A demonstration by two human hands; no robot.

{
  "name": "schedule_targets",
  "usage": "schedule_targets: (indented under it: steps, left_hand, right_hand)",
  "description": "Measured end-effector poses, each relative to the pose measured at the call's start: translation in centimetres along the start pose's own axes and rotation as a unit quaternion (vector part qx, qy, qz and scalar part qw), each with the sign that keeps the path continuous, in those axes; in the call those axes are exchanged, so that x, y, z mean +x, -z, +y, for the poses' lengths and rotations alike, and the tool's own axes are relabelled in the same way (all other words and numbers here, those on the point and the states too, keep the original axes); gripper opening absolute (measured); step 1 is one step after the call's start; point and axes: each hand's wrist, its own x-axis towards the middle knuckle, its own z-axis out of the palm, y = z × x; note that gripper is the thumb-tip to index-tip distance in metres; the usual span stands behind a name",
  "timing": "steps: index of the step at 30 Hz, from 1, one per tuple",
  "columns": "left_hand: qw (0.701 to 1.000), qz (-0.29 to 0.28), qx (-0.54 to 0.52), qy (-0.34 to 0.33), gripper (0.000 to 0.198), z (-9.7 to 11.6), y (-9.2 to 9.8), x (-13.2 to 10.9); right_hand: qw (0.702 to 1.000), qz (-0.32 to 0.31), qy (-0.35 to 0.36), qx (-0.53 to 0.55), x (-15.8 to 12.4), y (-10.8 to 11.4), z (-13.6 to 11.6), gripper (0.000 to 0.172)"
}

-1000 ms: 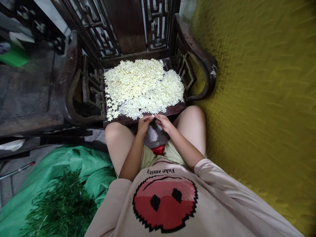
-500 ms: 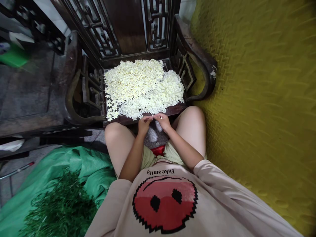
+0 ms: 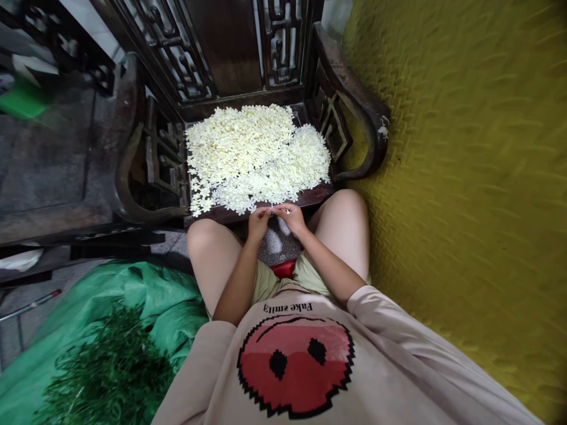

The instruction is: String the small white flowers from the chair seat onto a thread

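My left hand (image 3: 259,222) and my right hand (image 3: 290,218) meet fingertip to fingertip just in front of the seat's edge. Both are closed in a pinch, with thumbs and forefingers almost touching. A tiny whitish bit shows between the fingertips, too small to name. Right behind my hands, a thick layer of small white and cream flowers (image 3: 248,147) is spread over the seat of a dark wooden chair (image 3: 316,196). A few flowers at the left front lie looser than the rest.
Carved armrests (image 3: 376,118) flank the seat. A yellow textured surface (image 3: 460,177) fills the right side. At lower left, green leafy stems (image 3: 110,372) lie on a green plastic sheet (image 3: 128,280). A dark wooden surface (image 3: 48,171) is at left, with a blurred green object (image 3: 24,100).
My fingertips have shifted slightly together, and the white speck seen at my right fingers no longer shows clearly. The flowers have not visibly moved.
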Motion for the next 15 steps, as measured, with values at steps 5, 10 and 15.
schedule_targets:
  steps: [5, 10, 15]
  left_hand:
    - [1.0, 0.007, -0.006, 0.009, 0.023, -0.02, -0.02, -0.01]
    - [1.0, 0.006, -0.014, 0.013, 0.028, 0.03, -0.01, -0.11]
    - [0.999, -0.012, -0.034, 0.021, 0.031, 0.3, -0.11, -0.17]
  right_hand:
    - [0.999, -0.012, -0.022, 0.029, 0.05, -0.05, 0.07, 0.03]
    - [0.996, -0.011, -0.029, 0.081, 0.06, -0.13, 0.38, 0.028]
    - [0.997, -0.015, -0.031, 0.063, -0.01, 0.09, 0.12, 0.029]
